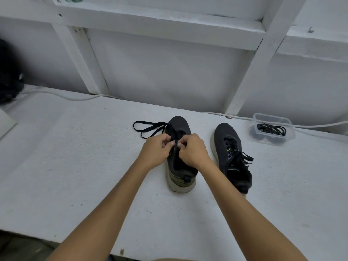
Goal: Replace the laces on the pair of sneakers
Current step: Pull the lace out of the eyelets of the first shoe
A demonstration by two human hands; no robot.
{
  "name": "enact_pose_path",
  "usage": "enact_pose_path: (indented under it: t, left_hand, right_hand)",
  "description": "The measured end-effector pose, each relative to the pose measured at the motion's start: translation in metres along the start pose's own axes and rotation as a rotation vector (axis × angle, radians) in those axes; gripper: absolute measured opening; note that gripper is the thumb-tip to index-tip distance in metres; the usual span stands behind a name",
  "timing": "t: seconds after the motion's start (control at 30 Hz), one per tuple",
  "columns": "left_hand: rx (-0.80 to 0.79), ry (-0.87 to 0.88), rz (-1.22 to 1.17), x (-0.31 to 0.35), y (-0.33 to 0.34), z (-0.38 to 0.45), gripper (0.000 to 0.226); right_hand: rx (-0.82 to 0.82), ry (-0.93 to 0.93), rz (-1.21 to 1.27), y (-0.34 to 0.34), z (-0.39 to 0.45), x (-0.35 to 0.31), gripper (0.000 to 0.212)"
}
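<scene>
Pinched the black lace [176, 146] with left hand [157, 150] and right hand [192, 150] over the left sneaker [179, 157] on the table [75, 166], toe pointing far, slack looping far-left, second sneaker [230, 155] waiting right.

From where I stand, nothing can be read. The left sneaker [180, 166] has some marking on its olive heel panel, too blurred to make out; the right sneaker [232, 155] shows only a small neon-green mark.
</scene>
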State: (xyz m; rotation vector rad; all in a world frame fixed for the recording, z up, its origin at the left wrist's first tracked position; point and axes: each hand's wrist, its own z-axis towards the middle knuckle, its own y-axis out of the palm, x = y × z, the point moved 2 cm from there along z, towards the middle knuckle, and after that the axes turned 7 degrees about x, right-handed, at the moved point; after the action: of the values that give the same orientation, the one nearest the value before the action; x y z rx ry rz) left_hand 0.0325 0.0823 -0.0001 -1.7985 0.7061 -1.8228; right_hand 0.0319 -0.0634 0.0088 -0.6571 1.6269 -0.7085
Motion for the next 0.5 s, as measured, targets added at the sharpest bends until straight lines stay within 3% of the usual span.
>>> enact_pose_path:
  t: [0.17,0.3,0.37,0.5]
  left_hand:
    - [0.074,-0.109,-0.139,-0.001,0.004,-0.006,0.015]
    - [0.204,-0.229,-0.269,0.002,0.005,-0.009,0.015]
    - [0.222,-0.288,-0.309,0.001,0.002,-0.008,0.014]
    - [0.11,-0.361,-0.27,-0.002,-0.002,-0.012,0.063]
  right_hand:
    - [0.014,-0.027,0.168,-0.014,-0.007,0.007,0.006]
    - [0.101,0.162,0.47,-0.025,-0.014,0.017,0.011]
    - [0.137,0.234,0.464,-0.027,-0.017,0.024,0.013]
    - [0.149,0.274,0.365,-0.026,-0.021,0.029,0.016]
